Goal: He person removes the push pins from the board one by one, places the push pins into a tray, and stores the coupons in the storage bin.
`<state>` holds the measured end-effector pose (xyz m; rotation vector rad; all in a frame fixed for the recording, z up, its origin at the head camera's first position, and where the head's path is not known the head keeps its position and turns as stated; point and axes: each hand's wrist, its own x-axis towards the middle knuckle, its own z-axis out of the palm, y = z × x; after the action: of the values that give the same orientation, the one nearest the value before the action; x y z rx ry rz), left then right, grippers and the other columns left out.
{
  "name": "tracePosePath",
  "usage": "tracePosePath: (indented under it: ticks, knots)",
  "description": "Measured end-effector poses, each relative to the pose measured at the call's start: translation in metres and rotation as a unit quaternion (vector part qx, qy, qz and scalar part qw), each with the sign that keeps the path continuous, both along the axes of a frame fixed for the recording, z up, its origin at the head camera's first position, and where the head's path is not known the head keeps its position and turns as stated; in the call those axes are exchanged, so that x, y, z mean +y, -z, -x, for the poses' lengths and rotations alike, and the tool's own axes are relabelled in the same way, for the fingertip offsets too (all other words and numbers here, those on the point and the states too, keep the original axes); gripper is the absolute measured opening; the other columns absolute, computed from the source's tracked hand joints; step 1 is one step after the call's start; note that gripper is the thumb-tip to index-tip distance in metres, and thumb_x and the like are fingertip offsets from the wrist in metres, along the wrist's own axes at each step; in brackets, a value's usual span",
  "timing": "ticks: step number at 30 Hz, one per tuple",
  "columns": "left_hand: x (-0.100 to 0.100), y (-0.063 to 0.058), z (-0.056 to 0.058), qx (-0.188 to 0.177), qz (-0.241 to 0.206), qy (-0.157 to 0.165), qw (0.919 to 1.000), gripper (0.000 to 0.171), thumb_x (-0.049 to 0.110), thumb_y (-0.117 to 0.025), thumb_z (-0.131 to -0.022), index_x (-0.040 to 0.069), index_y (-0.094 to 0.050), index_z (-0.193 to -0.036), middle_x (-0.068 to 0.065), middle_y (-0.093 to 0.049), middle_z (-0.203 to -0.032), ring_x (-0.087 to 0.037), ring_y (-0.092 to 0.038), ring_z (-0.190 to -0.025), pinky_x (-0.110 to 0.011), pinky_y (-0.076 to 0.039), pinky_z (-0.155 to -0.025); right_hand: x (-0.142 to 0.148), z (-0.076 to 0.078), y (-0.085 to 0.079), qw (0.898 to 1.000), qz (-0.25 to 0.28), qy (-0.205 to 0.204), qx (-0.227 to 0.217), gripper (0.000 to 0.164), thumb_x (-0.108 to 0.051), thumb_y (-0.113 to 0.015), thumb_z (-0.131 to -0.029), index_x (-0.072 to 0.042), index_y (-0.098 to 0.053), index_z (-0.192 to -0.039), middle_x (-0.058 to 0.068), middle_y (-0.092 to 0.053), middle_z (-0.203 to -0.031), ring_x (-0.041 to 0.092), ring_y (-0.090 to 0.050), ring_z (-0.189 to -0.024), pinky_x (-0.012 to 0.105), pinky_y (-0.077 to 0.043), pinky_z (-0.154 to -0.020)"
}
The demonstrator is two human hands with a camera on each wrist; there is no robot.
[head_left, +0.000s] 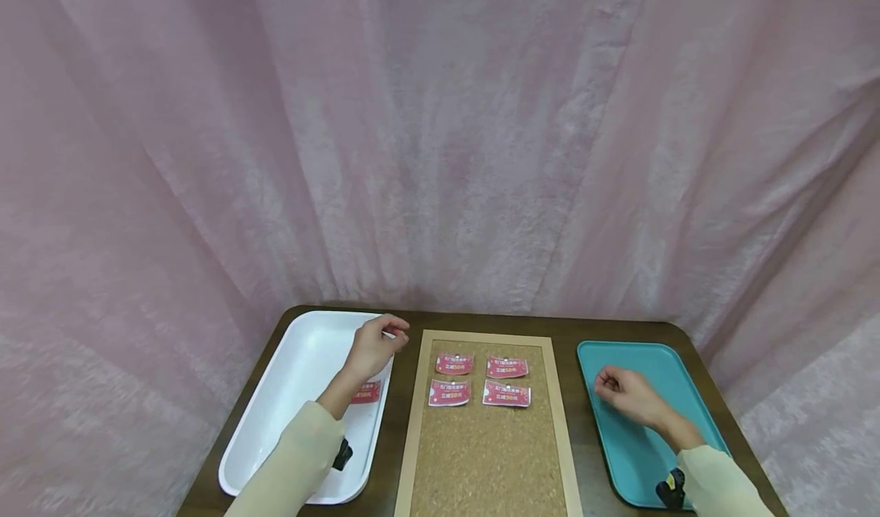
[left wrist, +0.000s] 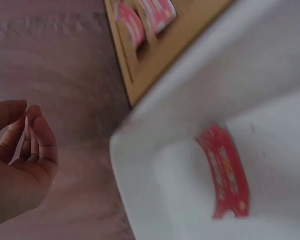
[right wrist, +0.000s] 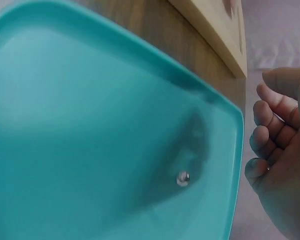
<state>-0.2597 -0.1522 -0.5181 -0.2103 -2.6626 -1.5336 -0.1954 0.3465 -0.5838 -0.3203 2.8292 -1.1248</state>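
Note:
Over the right rim of a white tray (head_left: 275, 395), my left hand (head_left: 374, 347) hovers with loosely bent fingers and nothing visible in them. Beneath that wrist lies a red coupon (head_left: 367, 392) in the tray; the left wrist view shows this coupon (left wrist: 225, 172) slightly curved. My right hand (head_left: 634, 396) is above a teal tray (head_left: 663, 360), its fingers loosely curled with nothing visible between them. One small shiny metal piece (right wrist: 183, 178) lies in the teal tray in the right wrist view. Between the hands is a wood-framed cork board (head_left: 488, 448).
Several pink-red coupons, such as this upper left coupon (head_left: 454, 363), sit in two rows on the cork board's far half. Everything stands on a dark brown table (head_left: 591, 463). A pink curtain (head_left: 440, 158) hangs behind it.

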Motion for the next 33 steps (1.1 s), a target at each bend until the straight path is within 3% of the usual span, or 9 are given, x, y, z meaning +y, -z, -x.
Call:
tracePosePath:
  ticks: [6, 12, 16, 25, 33]
  knots:
    - [0.022, -0.008, -0.01, -0.014, -0.022, 0.043, 0.9987, 0.015, 0.002, -0.071, -0.097, 0.005, -0.075, -0.111, -0.005, -0.07, -0.092, -0.021, -0.066, -0.073, -0.025, -0.051, -0.061, -0.018, 0.005, -0.002, 1.0, 0.017, -0.007, 0.003, 0.009, -0.013, -0.072, -0.1, -0.008, -0.066, -0.096, -0.001, -0.059, -0.079, 0.006, -0.05, -0.068, 0.026, -0.044, -0.059]
    - [0.043, 0.0, -0.012, -0.014, -0.026, 0.063, 0.9975, 0.015, 0.001, -0.071, -0.096, 0.006, -0.075, -0.109, -0.003, -0.07, -0.091, -0.011, -0.06, -0.071, -0.025, -0.051, -0.063, -0.036, 0.017, 0.005, 0.999, 0.025, -0.022, 0.013, 0.009, -0.013, -0.073, -0.099, -0.01, -0.066, -0.095, -0.002, -0.059, -0.079, 0.006, -0.051, -0.068, 0.025, -0.045, -0.06]
    - [0.056, 0.005, -0.016, -0.013, -0.018, 0.086, 0.996, 0.016, 0.002, -0.072, -0.095, 0.004, -0.074, -0.111, -0.005, -0.071, -0.093, -0.011, -0.062, -0.074, -0.026, -0.053, -0.065, -0.043, 0.021, 0.008, 0.999, 0.037, -0.029, 0.007, 0.008, -0.011, -0.072, -0.099, -0.008, -0.066, -0.095, -0.001, -0.06, -0.078, 0.007, -0.051, -0.067, 0.025, -0.045, -0.059]
    - [0.08, 0.005, -0.022, -0.031, -0.024, 0.1, 0.9942, 0.015, 0.005, -0.071, -0.097, 0.005, -0.074, -0.112, -0.005, -0.07, -0.097, -0.011, -0.064, -0.077, -0.027, -0.054, -0.062, -0.053, 0.026, 0.012, 0.998, 0.053, -0.03, 0.007, 0.008, -0.009, -0.074, -0.098, -0.008, -0.067, -0.094, -0.001, -0.059, -0.077, 0.006, -0.05, -0.065, 0.024, -0.043, -0.057]
    - [0.091, 0.014, -0.024, -0.035, -0.044, 0.092, 0.9941, 0.014, 0.001, -0.072, -0.096, 0.001, -0.074, -0.11, -0.006, -0.07, -0.092, -0.01, -0.061, -0.072, -0.024, -0.051, -0.06, -0.065, 0.03, 0.016, 0.997, 0.054, -0.055, 0.022, 0.007, -0.008, -0.074, -0.097, -0.008, -0.068, -0.093, -0.004, -0.058, -0.075, 0.003, -0.048, -0.063, 0.023, -0.042, -0.057]
